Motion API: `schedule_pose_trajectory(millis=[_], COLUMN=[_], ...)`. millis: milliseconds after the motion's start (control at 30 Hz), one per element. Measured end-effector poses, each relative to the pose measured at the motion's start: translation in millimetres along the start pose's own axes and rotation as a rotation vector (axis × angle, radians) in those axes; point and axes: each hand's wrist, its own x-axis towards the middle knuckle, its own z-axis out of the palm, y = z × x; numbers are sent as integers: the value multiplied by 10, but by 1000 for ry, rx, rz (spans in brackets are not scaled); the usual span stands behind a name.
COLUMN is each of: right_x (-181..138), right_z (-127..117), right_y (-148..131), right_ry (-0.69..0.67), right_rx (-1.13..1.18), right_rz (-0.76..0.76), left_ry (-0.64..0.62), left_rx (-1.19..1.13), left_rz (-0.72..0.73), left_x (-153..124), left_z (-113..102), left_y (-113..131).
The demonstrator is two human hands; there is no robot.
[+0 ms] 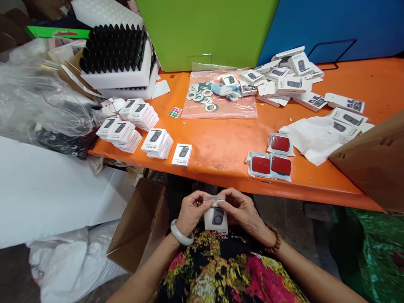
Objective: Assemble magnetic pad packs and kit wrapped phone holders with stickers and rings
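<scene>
Above my lap, in front of the table edge, my left hand and my right hand grip a small white box between them. A dark round device and the word MAGNETIC are printed on its front. Both thumbs press at the box's top end, where a pale flap or clear film shows; I cannot tell which. Just beyond, a similar single box lies flat at the table's front edge. To its left are neat stacks of the same boxes. Red-faced square pieces lie to the right on pale wrappers.
A clear plastic bag with metal-looking rings lies on the orange table. Loose white boxes are heaped at the back right. A cardboard carton stands at the right, an open carton below left. Foam trays hold black pieces.
</scene>
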Motion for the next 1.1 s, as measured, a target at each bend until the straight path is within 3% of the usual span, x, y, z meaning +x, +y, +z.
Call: schedule_pose_trajectory(millis=[133,267,467,567,733,1100], right_x=[-16,-51,-37,29,92,-109], right_z=[-53,-63,-25,-4,15,-33], right_y=[-20,16,-20,-66,-90,195], right_ry=[-18,-34,37,53,-42,-121], right_rx=[-208,-230,-267,-161,84,-36], right_rz=[-246,-299,-224,-56,255,118], left_ry=[20,-10,22,16,-30,-93], left_rx=[152,166,259,239,227,377], left_rz=[167,219,173,126,65,80], left_x=[-30,-80,-82,-49,-32,-101], left_z=[-50,-75,-54,-35,-73,-166], left_y=[-17,-51,-43,20,64,-137])
